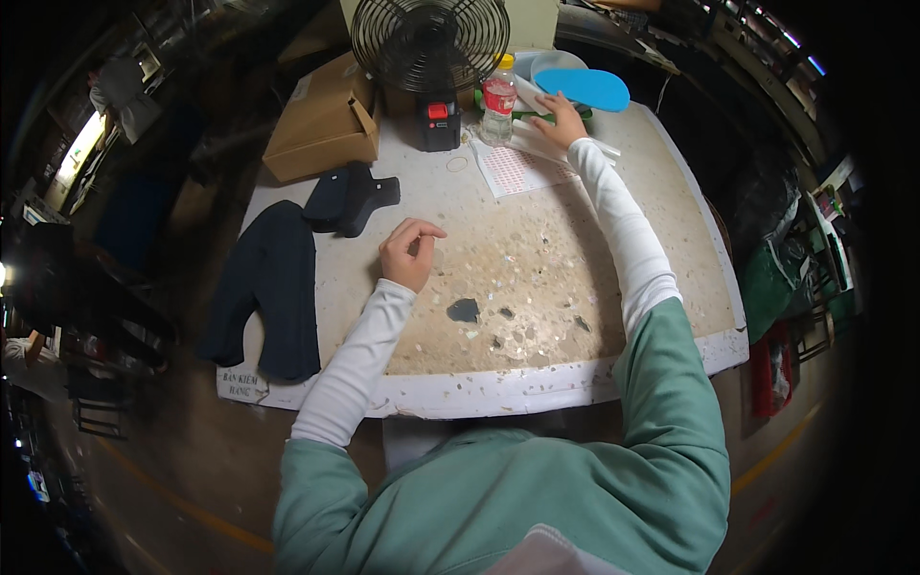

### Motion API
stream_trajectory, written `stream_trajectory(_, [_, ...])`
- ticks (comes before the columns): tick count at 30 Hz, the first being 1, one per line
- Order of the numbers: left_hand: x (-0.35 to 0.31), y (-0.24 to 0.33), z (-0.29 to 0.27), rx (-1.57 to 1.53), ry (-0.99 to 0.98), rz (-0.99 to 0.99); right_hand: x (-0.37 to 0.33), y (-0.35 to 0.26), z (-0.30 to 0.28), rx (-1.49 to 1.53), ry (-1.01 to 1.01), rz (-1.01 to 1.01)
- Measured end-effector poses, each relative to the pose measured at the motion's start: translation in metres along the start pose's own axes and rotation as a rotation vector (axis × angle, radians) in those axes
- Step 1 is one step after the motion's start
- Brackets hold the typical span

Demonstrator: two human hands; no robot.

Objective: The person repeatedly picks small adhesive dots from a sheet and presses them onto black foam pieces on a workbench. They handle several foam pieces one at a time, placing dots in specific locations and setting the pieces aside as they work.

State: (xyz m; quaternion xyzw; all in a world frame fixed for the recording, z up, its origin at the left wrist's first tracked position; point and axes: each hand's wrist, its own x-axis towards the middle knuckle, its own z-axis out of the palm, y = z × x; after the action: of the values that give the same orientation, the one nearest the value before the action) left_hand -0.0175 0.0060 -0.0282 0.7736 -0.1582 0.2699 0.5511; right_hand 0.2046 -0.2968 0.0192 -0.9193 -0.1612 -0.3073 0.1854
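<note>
Two arms apart: left hand [410,251] curled, right hand [561,119] outstretched on green tool [533,116].

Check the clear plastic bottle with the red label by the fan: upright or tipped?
Upright. The clear plastic bottle with the red label stands on the table on its base, yellow cap on top, beside the black wire fan.

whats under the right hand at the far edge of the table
The right hand rests on white strips beside a green object. What the palm covers is hidden.
</note>
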Motion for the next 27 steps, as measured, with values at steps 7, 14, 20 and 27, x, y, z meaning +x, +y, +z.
stream_trajectory(7, [0.001, -0.001, 0.001, -0.020, -0.042, -0.014, -0.008, -0.016, -0.104, 0.294, 0.646, 0.065])
stream_trajectory(14, [0.000, 0.002, 0.004, 0.001, -0.040, -0.071, -0.054, -0.023, -0.176, 0.620, 0.133, 0.226])
stream_trajectory(20, [-0.004, 0.021, -0.001, -0.064, -0.262, -0.068, -0.079, -0.071, -0.114, 0.889, -0.365, 0.325])
stream_trajectory(27, [-0.003, 0.009, -0.003, 0.019, -0.259, -0.286, -0.084, -0.095, -0.104, 0.504, -0.067, 0.084])
